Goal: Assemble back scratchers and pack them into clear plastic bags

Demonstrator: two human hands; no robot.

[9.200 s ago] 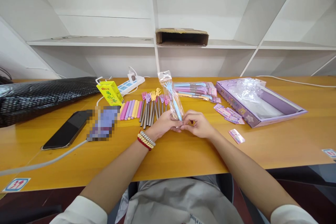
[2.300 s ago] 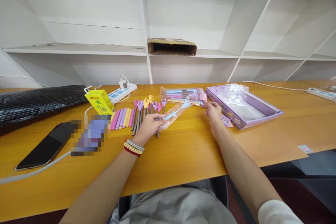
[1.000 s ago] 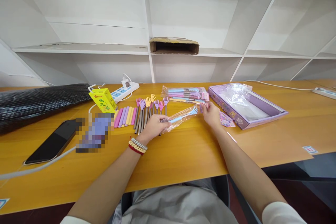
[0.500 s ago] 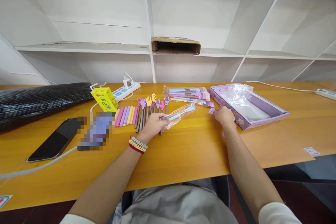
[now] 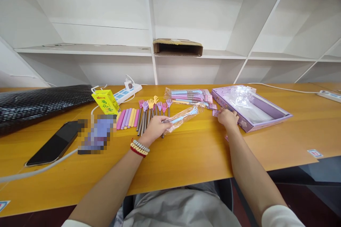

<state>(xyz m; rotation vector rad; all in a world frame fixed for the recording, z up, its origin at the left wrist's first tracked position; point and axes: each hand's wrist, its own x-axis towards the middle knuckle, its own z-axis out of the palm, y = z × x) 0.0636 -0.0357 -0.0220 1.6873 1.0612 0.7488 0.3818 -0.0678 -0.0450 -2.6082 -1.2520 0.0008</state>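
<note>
My left hand (image 5: pixel 156 127) is closed on a light-blue back scratcher (image 5: pixel 181 116) in a clear plastic sleeve, its claw end pointing to the upper right. My right hand (image 5: pixel 228 117) is closed at a small purple card (image 5: pixel 215 112) beside the box; its fingertips are partly hidden. Just beyond my left hand, several loose back scratchers (image 5: pixel 150 103) with coloured claws and dark metal rods lie in a row. Left of them are several pink, purple and yellow handles (image 5: pixel 129 117). Bagged back scratchers (image 5: pixel 188 95) with pink cards lie behind.
A purple open box (image 5: pixel 269 123) with clear plastic in it sits to the right. On the left are a yellow drink carton (image 5: pixel 106 101), a power strip (image 5: pixel 128 93), a black phone (image 5: pixel 54 143) and a white cable (image 5: pixel 48 167). White shelves hold a cardboard box (image 5: pixel 178 47).
Both hands stay almost in place. The fingers of my right hand have shifted slightly at the purple card; the bagged back scratcher remains in my left hand.
</note>
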